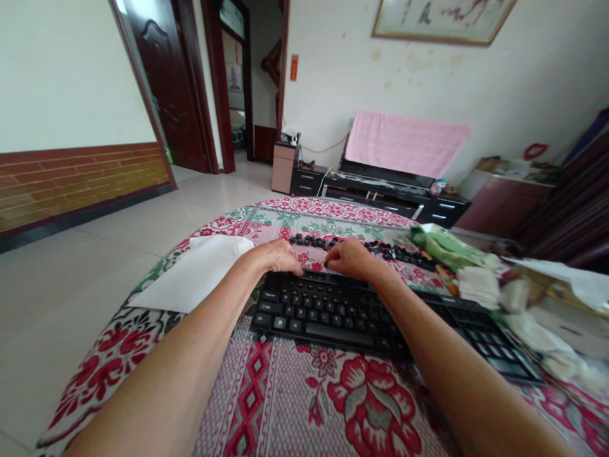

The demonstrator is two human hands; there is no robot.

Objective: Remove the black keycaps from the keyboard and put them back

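A black keyboard (333, 333) lies on the flowered tablecloth in front of me. Several upper-row positions show bare sockets without caps, while the lower rows carry theirs. At the keyboard's upper left edge, my left hand (280, 255) is closed, its fingertips resting on the frame. My right hand (353, 259) hovers just above the top rows with thumb and fingers pinched; a small dark piece, apparently a keycap, shows at the tips. Beyond both hands runs a line of loose black keycaps (404, 254), partly hidden by the right hand. My right forearm covers part of the keyboard.
White paper (190, 273) lies left on the tablecloth (266, 406). At right are a green bag (451, 247), folded tissue (478, 287) and a cluttered box (566, 317). A low cabinet (309, 181) and a pink towel (404, 143) over a screen stand beyond the table.
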